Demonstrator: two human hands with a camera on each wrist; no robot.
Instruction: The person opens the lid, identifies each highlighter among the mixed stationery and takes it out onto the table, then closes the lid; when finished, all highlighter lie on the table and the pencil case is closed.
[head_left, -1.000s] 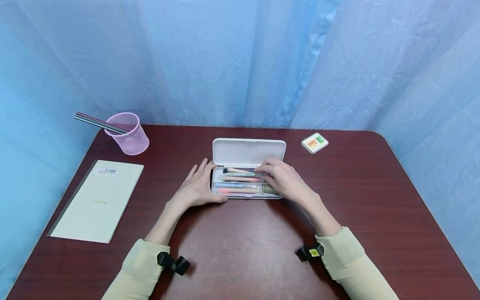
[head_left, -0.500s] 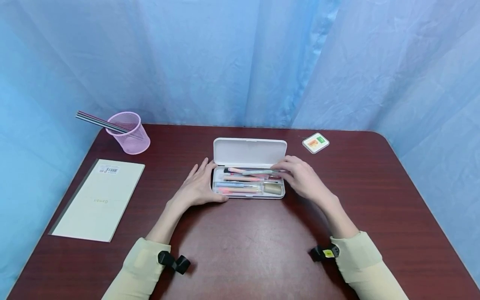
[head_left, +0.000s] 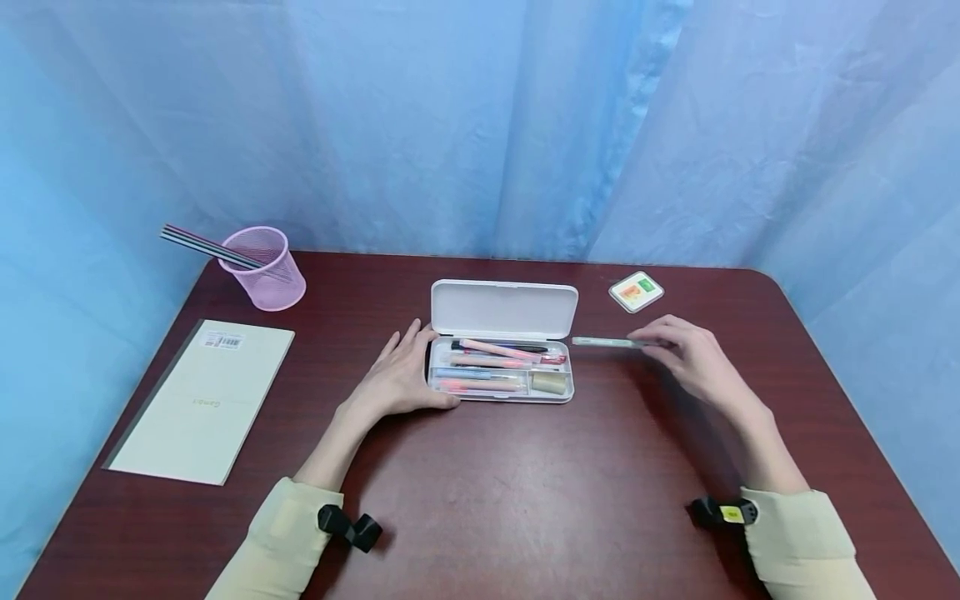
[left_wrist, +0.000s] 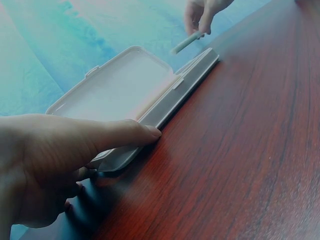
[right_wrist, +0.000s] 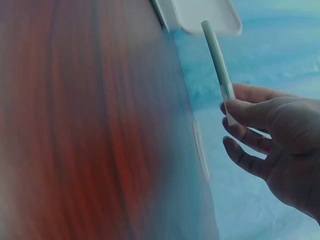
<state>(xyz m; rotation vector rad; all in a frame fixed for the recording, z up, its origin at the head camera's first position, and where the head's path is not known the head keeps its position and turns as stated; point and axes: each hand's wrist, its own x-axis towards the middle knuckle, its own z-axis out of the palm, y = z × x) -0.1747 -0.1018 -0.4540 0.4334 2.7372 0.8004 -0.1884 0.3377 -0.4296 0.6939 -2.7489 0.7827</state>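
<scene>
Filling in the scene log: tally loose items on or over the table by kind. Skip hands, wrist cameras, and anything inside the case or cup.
Pencil case: 1
Pen, in the right hand: 1
Mesh cup: 1
Notebook: 1
Small flat box: 1
Total: 5

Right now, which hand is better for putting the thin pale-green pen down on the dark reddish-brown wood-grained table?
Probably the right hand: it pinches the pen, to the right of the open white plastic pencil case. The left hand rests against the case's left end, farther away.
</scene>
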